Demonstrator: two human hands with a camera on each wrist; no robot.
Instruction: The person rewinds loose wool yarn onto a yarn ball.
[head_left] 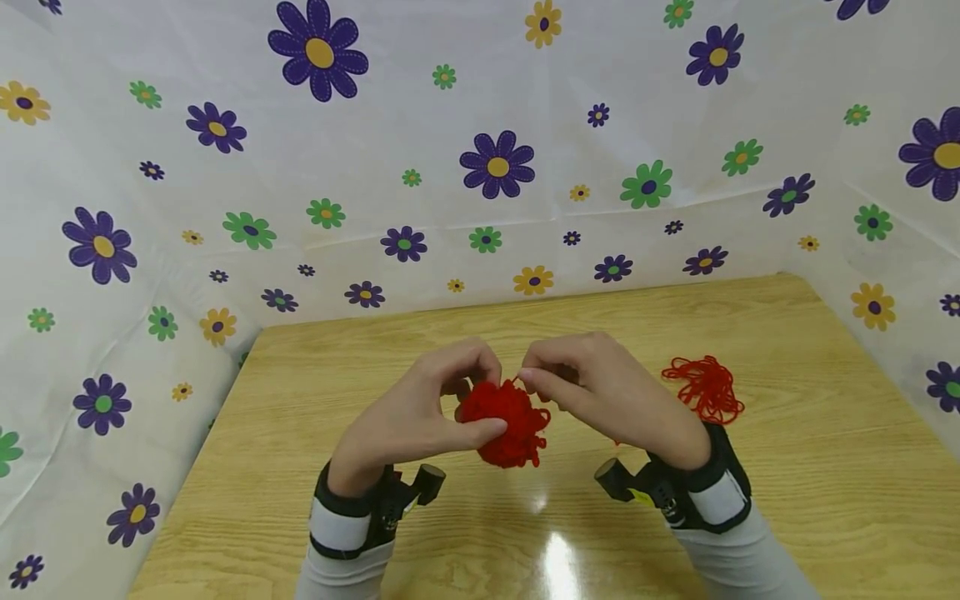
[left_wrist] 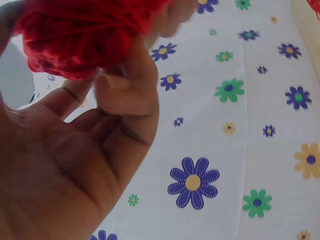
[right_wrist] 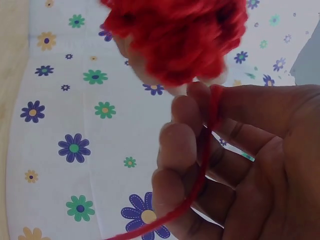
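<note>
A ball of red yarn [head_left: 510,429] with loops sticking out on its right side is held up over the table. My left hand [head_left: 420,408] grips it, thumb across the near side and curled fingers behind. Wound strands of the ball [left_wrist: 85,35] show above the fingers in the left wrist view. Just right of the ball, my right hand [head_left: 607,387] pinches a strand of red yarn [right_wrist: 205,160] between thumb and forefinger. From that pinch the strand runs down across the palm side and off toward the lower left in the right wrist view.
A loose heap of red yarn [head_left: 707,390] lies on the wooden table [head_left: 315,500], right of and behind my right hand. White cloth with printed flowers [head_left: 390,100] encloses the table at the back and both sides. Each wrist wears a strapped camera.
</note>
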